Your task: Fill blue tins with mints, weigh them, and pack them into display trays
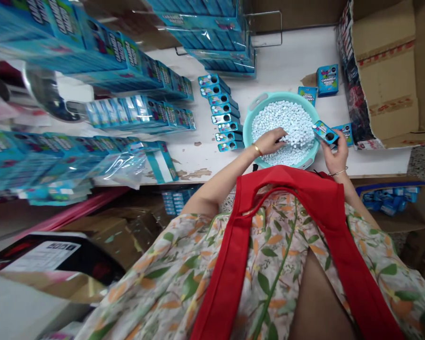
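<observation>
Stacks of blue, plastic-wrapped cardboard boxes (116, 68) fill the left of the white tabletop (293, 61). Next comes a row of slim blue cartons with round holes (225, 112). Beside it, the left hand (270, 141) dips into small, round, pale-blue candies (286, 114) heaped in a round turquoise plastic basin (248, 128) — whether its fingers pinch any, I cannot tell. The right hand (335, 152) pinches a small blue holed carton (325, 132) — tilted at the basin's right rim. An open brown cardboard box (389, 71) stands farther right.

Pale candies (283, 115) fill a basin (248, 125) beside a tilted blue box (325, 131).
</observation>
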{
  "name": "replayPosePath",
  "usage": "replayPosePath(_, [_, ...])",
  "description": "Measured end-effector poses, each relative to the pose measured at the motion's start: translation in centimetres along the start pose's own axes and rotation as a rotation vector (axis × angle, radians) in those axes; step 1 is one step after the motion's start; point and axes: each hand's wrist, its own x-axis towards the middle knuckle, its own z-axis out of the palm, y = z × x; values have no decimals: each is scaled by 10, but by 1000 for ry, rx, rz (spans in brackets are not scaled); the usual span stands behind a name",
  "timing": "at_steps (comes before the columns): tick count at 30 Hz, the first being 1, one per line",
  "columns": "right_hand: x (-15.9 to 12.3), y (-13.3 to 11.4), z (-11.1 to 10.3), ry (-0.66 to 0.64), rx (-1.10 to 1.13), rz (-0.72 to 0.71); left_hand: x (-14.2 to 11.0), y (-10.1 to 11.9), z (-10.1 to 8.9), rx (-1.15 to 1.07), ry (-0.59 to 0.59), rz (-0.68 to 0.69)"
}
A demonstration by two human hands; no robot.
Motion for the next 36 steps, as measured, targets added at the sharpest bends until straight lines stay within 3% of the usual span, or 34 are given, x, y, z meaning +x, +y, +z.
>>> replayPosePath(4, [3,-9,9,-92,-77,-71,-23,29,-52,71,69,72])
replayPosePath(8, [7,-17,26,-193,-133,-194,-25,65,-84,218,38,89])
replayPosePath(12, [7,-20,42,-229,-120,-304,-17,107,-99,467,-114,-43])
replayPosePath(15, [5,-20,50,-207,-121,-357,-15,142,-105,614,-163,-144])
replayPosePath(18, [3,-17,55,-206,-115,-369,-15,169,-107,664,-171,-143])
replayPosePath(20, [3,-16,56,-205,-113,-368,-16,175,-106,657,-156,-108])
replayPosePath(23, [4,-13,54,-193,-128,-343,-19,154,-106,633,-97,-112])
replayPosePath(26, [4,-10,46,-158,-126,-291,-20,100,-101,633,-53,-225])
replayPosePath(28, [5,-8,38,-109,-122,-250,-18,56,-89,627,-116,-334])
replayPosePath(30, [6,-5,29,-64,-127,-213,-14,17,-68,588,-243,-401])
replayPosePath(32, [7,-2,20,-29,-127,-192,-7,-9,-38,512,-324,-369])
replayPosePath(36, [8,0,10,26,-113,-155,16,-21,26,314,-283,-226])
